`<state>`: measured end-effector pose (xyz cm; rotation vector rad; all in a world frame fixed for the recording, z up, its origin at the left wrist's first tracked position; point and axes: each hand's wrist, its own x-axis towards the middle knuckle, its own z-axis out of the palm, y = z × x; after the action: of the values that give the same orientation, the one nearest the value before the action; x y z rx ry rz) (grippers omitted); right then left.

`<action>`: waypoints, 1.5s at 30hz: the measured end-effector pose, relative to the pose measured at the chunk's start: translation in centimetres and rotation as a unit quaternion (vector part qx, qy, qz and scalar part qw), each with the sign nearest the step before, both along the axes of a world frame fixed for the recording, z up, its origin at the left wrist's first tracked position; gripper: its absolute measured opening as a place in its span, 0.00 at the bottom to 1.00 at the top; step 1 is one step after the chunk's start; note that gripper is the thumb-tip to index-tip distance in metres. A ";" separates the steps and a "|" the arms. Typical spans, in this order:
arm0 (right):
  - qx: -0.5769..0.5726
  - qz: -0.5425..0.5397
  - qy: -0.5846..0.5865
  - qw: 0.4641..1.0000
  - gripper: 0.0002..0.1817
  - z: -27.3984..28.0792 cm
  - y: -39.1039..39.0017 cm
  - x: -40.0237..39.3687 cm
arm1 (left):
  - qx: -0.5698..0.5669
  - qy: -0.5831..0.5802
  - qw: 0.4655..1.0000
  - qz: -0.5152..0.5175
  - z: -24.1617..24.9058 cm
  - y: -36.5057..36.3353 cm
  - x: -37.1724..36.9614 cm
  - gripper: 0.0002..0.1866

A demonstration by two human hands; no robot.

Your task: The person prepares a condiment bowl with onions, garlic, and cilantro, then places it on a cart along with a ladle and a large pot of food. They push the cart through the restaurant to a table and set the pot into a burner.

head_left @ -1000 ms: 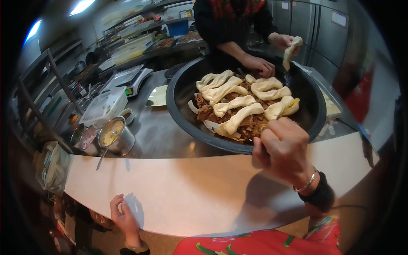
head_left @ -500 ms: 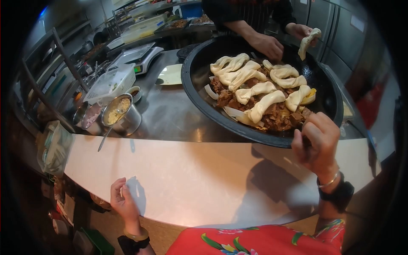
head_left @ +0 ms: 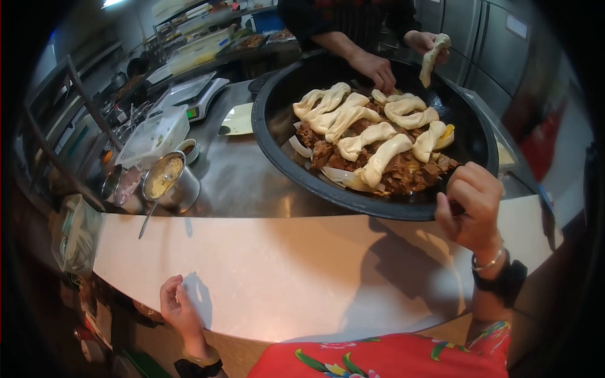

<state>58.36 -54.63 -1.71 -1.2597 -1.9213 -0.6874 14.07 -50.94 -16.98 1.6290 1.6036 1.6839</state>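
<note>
A large black pan (head_left: 372,211) holds brown cooked meat pieces (head_left: 403,173) with several twisted pale dough strips (head_left: 381,157) laid on top. My right hand (head_left: 471,205) is at the near right rim, fingers curled in; whether anything is inside them is hidden. Low at the left, my left hand (head_left: 181,310) hovers by the front edge of the pale counter (head_left: 265,271), its fingers loosely bent and nothing visible in them. Across the pan, a co-worker's one hand (head_left: 376,70) reaches inside it, while the other (head_left: 423,43) holds up a dough strip (head_left: 433,58).
Metal pots (head_left: 173,179), a spoon (head_left: 148,220), a small sauce bowl (head_left: 188,150), a white basket (head_left: 154,135), a scale (head_left: 205,97) and a light green board (head_left: 238,120) are at the left. A plastic-lined bin (head_left: 75,236) adjoins the counter's left end.
The view has shifted, so the pan and the pots sit further left and slightly lower. Across the pan, the held strip now hangs more upright. Both my hands keep nearly the same pose.
</note>
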 end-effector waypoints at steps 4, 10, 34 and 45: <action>0.006 0.007 -0.002 1.000 0.13 -0.1 0.0 0.3 | -0.004 0.000 1.000 0.010 0.1 0.0 0.1 0.06; 0.007 0.013 0.001 1.000 0.13 0.1 -0.3 1.0 | 0.001 0.004 1.000 0.008 0.1 -0.1 0.1 0.06; 0.028 0.016 0.010 0.999 0.13 -0.2 -0.4 1.8 | 0.000 -0.013 1.000 0.016 -0.1 0.0 0.3 0.06; 0.036 0.012 0.002 0.999 0.12 -0.3 -0.5 1.8 | 0.016 -0.006 1.000 0.002 0.0 -0.1 0.2 0.06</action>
<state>60.13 -55.14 -1.98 -1.1900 -1.8879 -0.7344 14.31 -50.99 -16.98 1.6280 1.5842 1.7269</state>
